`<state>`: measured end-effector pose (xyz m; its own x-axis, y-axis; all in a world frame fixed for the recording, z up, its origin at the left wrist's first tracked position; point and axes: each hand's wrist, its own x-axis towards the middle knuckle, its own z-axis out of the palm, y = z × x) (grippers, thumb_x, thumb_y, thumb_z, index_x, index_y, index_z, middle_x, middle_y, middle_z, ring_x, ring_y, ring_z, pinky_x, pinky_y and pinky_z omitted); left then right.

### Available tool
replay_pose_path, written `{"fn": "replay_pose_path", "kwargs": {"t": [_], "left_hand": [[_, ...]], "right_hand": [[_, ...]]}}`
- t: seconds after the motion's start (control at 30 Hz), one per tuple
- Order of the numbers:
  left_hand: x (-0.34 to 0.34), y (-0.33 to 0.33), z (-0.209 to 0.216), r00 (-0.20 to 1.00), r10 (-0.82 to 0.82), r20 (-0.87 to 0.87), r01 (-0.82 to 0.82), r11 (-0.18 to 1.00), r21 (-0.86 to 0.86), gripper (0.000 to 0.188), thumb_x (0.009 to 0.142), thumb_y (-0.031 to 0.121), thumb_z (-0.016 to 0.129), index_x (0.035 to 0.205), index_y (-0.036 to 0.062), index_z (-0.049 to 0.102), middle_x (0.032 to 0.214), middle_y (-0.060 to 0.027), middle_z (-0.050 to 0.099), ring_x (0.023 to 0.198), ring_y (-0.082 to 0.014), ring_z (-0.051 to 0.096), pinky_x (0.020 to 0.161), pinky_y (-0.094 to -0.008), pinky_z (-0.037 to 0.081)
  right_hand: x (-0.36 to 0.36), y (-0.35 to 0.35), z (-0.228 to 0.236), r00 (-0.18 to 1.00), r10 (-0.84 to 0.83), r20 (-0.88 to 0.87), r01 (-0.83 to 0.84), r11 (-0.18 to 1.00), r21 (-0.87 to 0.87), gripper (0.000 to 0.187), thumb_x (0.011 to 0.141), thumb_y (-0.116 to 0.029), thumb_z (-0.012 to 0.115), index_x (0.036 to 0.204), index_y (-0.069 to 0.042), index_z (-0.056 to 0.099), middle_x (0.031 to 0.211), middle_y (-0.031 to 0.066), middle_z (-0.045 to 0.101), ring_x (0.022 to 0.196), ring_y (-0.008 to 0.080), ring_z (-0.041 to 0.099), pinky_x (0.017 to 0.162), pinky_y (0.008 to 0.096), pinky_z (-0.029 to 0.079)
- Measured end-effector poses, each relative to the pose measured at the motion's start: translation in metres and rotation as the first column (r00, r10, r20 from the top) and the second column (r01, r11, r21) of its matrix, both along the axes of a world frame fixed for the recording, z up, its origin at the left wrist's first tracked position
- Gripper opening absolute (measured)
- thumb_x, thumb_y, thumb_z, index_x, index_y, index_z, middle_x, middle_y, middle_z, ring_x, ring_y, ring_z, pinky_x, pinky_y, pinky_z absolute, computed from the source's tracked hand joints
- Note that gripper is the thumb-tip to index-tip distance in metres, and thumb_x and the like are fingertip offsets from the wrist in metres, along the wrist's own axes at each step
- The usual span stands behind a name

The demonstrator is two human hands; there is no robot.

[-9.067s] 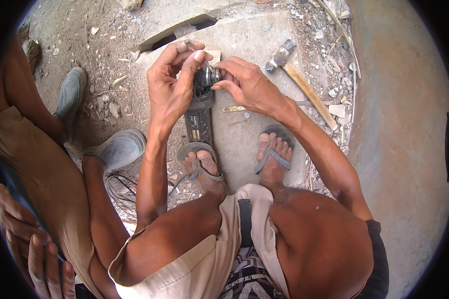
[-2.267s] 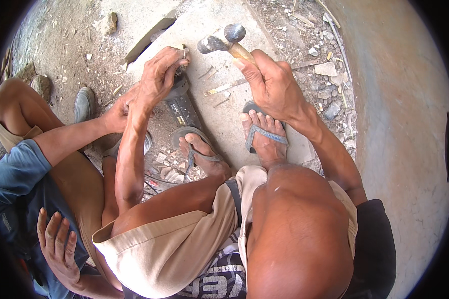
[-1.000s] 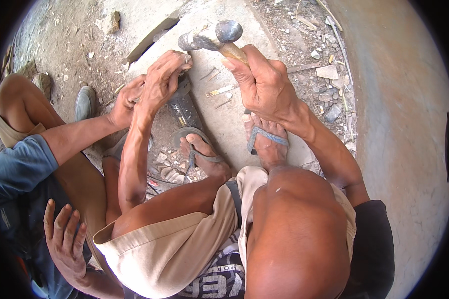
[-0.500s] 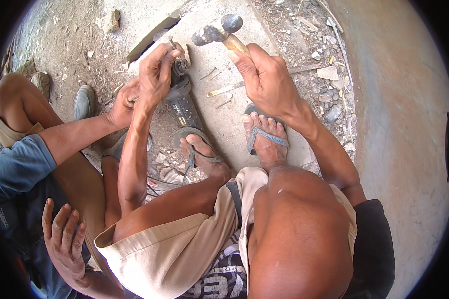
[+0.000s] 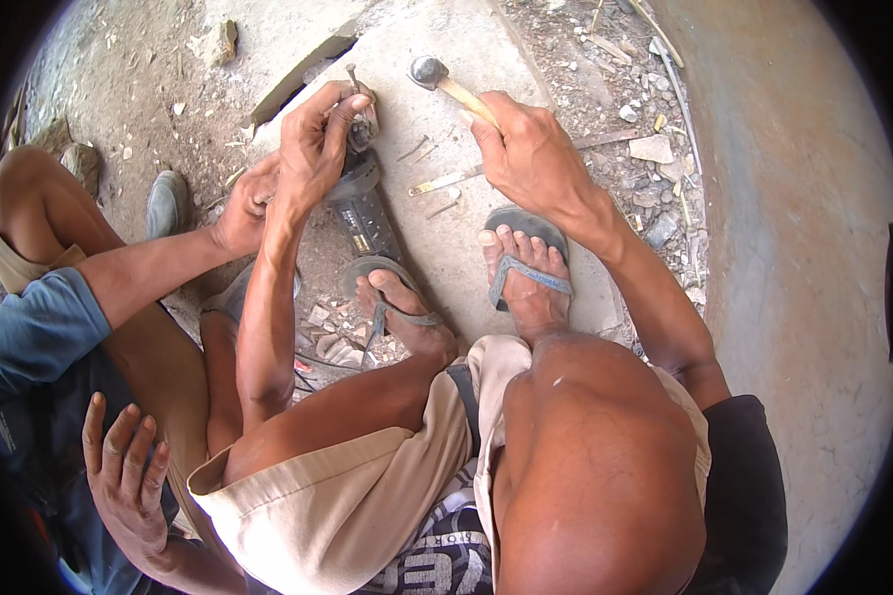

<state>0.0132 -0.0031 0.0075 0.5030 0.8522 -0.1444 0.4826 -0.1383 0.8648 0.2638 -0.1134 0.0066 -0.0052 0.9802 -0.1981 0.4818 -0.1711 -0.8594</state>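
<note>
My left hand pinches a nail upright over the metal head of a dark angle grinder, which lies on the concrete. Its fingers partly hide the grinder's head. In my right hand is a hammer, gripped by its light wooden handle. The rounded metal hammer head is raised to the right of the nail, apart from it. A co-worker's hand is right beside my left wrist, its fingers curled; what they grip is hidden. The co-worker's other hand is at lower left, fingers spread.
Loose nails and a flat strip lie on the concrete slab between my sandalled feet. Rubble lines the slab's right side, beside a smooth pale surface. Stones sit at far left.
The hammer has swung a little left and turned, its head now seen more end-on. My left hand and the nail have shifted slightly; the grinder and the co-worker's hands stay about the same.
</note>
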Motion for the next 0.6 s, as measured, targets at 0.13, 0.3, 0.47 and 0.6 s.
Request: {"fn": "replay_pose_path", "kwargs": {"t": [0.13,0.3,0.47,0.6], "left_hand": [[-0.003,0.000,0.000,0.997,-0.033,-0.069,0.036,0.998,0.042,0.015,0.105,0.013,0.065,0.101,0.0012,0.073,0.083,-0.0049,0.069,0.070,-0.0107,0.060,0.064,-0.0296,0.049],[-0.006,-0.002,0.004,0.979,-0.159,-0.130,0.183,0.963,0.197,0.007,0.098,0.005,0.069,0.100,-0.0001,0.074,0.081,-0.0083,0.067,0.072,-0.0158,0.061,0.066,-0.0321,0.049],[-0.007,-0.003,0.005,0.957,-0.252,-0.144,0.282,0.924,0.258,0.015,0.093,-0.006,0.067,0.105,-0.0002,0.073,0.086,-0.0106,0.069,0.077,-0.0216,0.065,0.069,-0.0361,0.053],[-0.009,0.000,0.007,0.923,-0.340,-0.179,0.379,0.880,0.285,0.028,0.086,-0.012,0.064,0.109,0.0007,0.072,0.094,-0.0124,0.070,0.086,-0.0275,0.068,0.077,-0.0393,0.056]], "right_hand": [[-0.002,-0.002,0.002,0.999,-0.001,-0.045,0.000,1.000,-0.027,0.020,0.104,-0.013,0.059,0.109,0.006,0.064,0.057,0.0177,0.058,0.045,0.0259,0.058,0.045,0.0419,0.042],[-0.002,-0.003,0.009,0.996,-0.013,-0.083,0.011,1.000,-0.019,0.020,0.102,-0.013,0.059,0.101,0.007,0.062,0.063,0.0241,0.062,0.055,0.0378,0.065,0.052,0.0484,0.048],[-0.002,-0.004,0.016,0.991,-0.021,-0.128,0.017,0.999,-0.035,0.019,0.101,-0.012,0.060,0.096,0.006,0.060,0.064,0.0268,0.063,0.058,0.0437,0.068,0.053,0.0502,0.050],[-0.001,-0.007,0.021,0.989,-0.043,-0.143,0.046,0.999,0.017,0.017,0.101,-0.011,0.060,0.095,0.006,0.060,0.061,0.0236,0.062,0.052,0.0376,0.066,0.047,0.0458,0.047]]}}
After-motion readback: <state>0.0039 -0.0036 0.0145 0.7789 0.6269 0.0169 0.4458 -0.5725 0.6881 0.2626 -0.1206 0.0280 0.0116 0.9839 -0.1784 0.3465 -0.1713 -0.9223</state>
